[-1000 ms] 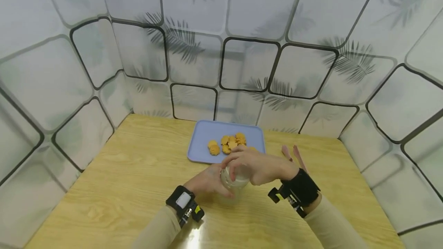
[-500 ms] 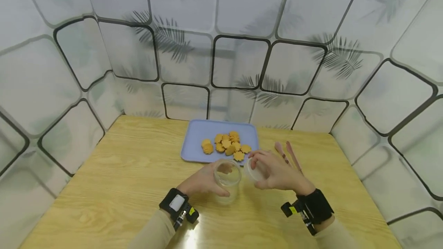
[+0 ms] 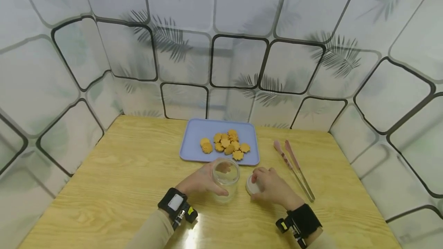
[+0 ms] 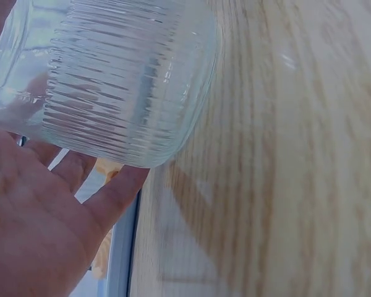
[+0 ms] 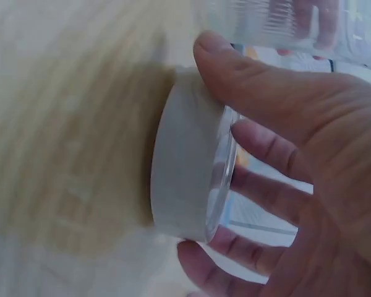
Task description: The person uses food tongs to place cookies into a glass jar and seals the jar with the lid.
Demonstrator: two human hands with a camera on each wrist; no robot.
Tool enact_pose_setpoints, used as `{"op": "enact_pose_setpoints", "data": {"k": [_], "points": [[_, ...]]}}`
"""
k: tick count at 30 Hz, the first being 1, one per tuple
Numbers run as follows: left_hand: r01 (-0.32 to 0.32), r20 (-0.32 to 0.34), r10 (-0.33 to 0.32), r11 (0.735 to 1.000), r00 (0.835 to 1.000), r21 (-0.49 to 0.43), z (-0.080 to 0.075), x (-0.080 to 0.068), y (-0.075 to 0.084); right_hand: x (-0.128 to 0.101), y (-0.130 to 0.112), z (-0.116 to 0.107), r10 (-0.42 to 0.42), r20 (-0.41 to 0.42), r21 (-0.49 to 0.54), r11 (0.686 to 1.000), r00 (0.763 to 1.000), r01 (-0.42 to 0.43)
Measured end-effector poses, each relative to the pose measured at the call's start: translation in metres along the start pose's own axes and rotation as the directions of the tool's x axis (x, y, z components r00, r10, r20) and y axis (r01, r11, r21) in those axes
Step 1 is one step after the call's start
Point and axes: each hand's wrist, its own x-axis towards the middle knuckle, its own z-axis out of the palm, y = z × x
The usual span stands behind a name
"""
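Note:
A clear ribbed glass jar [image 3: 226,180] stands open-topped on the wooden table [image 3: 121,180], and my left hand [image 3: 207,181] grips it from the left. In the left wrist view the jar [image 4: 123,80] lies against my palm and fingers [image 4: 105,204]. My right hand [image 3: 267,186] holds the jar's white-rimmed lid [image 3: 251,187] low at the table, just right of the jar. The right wrist view shows the lid [image 5: 185,185] pinched between thumb and fingers [image 5: 266,148], with the jar [image 5: 284,25] close by.
A light blue tray [image 3: 197,135] with several orange flower-shaped cookies [image 3: 226,145] sits just behind the jar. Pink tongs [image 3: 294,168] lie on the table to the right. Patterned panel walls close in the table at the back and both sides.
My right hand has taken the lid off the jar, carried it to the right and lowered it to the table beside the jar. The left hand kept hold of the jar.

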Motion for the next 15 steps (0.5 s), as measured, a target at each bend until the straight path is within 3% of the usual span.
{"op": "enact_pose_setpoints", "data": {"k": [6, 10, 12, 15], "points": [[0.017, -0.018, -0.017, 1.000, 1.000, -0.007, -0.003, -0.007, -0.001, 0.003, -0.005, 0.008, 0.110, 0.019, -0.005, 0.994, 0.994, -0.110], [0.007, -0.016, -0.007, 1.000, 1.000, 0.015, -0.003, -0.008, -0.002, -0.002, 0.002, -0.001, 0.140, -0.057, 0.016, 0.990, 0.988, -0.140], [-0.006, -0.007, 0.006, 0.999, 1.000, 0.032, -0.001, -0.006, -0.003, -0.007, 0.014, -0.012, 0.190, -0.141, 0.023, 0.982, 0.972, -0.189], [-0.016, 0.003, 0.015, 0.999, 1.000, 0.044, 0.000, -0.004, -0.003, -0.016, 0.037, -0.029, 0.319, -0.248, 0.013, 0.945, 0.915, -0.326]]}}
